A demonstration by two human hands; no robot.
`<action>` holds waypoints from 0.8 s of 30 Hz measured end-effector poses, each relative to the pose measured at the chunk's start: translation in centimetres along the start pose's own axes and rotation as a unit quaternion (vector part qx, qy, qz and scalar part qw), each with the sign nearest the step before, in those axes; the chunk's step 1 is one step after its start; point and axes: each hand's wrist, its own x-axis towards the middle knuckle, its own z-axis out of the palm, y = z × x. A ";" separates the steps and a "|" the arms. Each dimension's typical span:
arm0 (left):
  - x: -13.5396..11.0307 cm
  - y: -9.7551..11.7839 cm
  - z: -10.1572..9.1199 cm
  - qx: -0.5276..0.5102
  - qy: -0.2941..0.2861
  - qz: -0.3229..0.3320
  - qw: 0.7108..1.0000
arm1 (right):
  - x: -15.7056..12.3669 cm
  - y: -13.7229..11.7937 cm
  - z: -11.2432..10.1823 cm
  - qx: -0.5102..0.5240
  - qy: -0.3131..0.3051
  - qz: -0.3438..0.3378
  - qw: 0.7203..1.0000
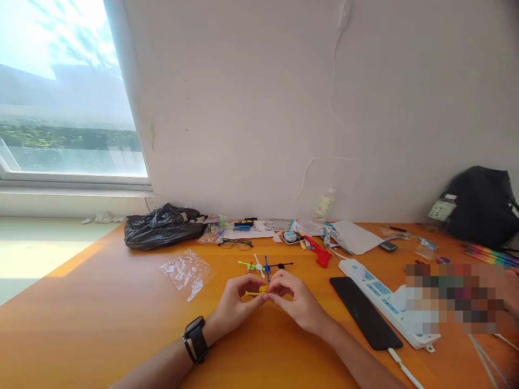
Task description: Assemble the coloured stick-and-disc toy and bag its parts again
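A small yellow plastic spinner arrow (263, 289) is pinched between both hands, just above the table. My left hand (240, 294) closes on it from the left with thumb and fingertips. From the right, my right hand (295, 298) pinches it, its fingertips meeting the left ones; they hide part of the piece. Just beyond my fingers lie similar arrows in several colours: a blue one (266, 267), a black one (281, 266), a white one (259, 266) and a green one (245, 264). A bit of red (250, 266) shows among them.
A clear plastic bag (188, 273) lies left of my hands, a black bag (164, 227) behind it. Glasses (235, 244) and a red toy gun (320, 252) lie farther back. To the right are a phone (363, 310) and a power strip (385, 302). Part of the right side is blurred out.
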 end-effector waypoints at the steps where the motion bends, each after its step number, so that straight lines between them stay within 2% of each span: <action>1: 0.0 0.1 0.0 0.010 -0.001 0.009 1.000 | -0.1 0.0 0.0 -0.015 -0.001 -0.012 1.000; 11: -0.2 -0.2 0.2 0.073 0.039 0.073 0.994 | -0.2 -1.3 -0.1 -0.078 0.000 -0.069 0.994; 17: -0.2 -0.4 0.2 0.118 0.069 0.103 0.985 | -0.3 -1.7 -0.2 -0.099 -0.008 -0.067 0.993; 24: -0.2 -0.7 0.1 0.133 0.059 0.132 0.980 | -0.5 -1.8 -0.5 -0.140 -0.023 -0.063 0.988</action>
